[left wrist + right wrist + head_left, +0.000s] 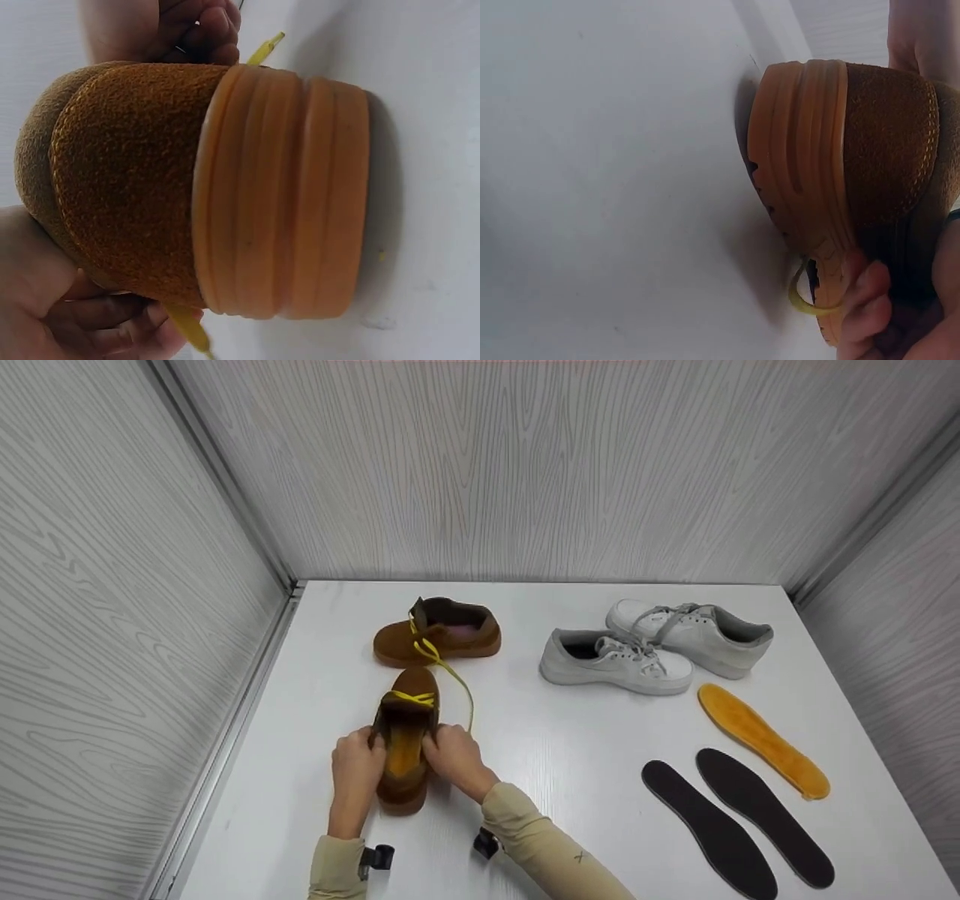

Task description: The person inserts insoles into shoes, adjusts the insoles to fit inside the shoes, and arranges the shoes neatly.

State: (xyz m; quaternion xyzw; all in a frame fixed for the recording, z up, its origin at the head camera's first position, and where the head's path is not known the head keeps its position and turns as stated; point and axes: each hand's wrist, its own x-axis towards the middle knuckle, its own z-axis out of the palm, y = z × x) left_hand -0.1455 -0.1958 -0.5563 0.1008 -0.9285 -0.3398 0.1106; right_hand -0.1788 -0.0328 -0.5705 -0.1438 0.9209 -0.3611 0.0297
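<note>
A brown suede shoe [417,682] with yellow laces points away from me, its heel [127,180] toward the wrist cameras. An orange insole [406,746] lies inside it. My left hand [358,765] grips the left side of the opening, thumb at the rim. On the opposite side my right hand [457,757] holds the rim, with curled fingers [866,307] against the outer side near the sole. A yellow lace [469,697] trails beside the right hand. Just beyond the toe sits the other brown shoe [472,643], lying sideways with its yellow lace loosened.
Two white sneakers [615,667] with grey laces stand at the back right. Closer on the right lie an orange insole [765,739] and two black insoles [712,829]. Patterned panels [525,472] wall in the white table [555,780] at the back and sides.
</note>
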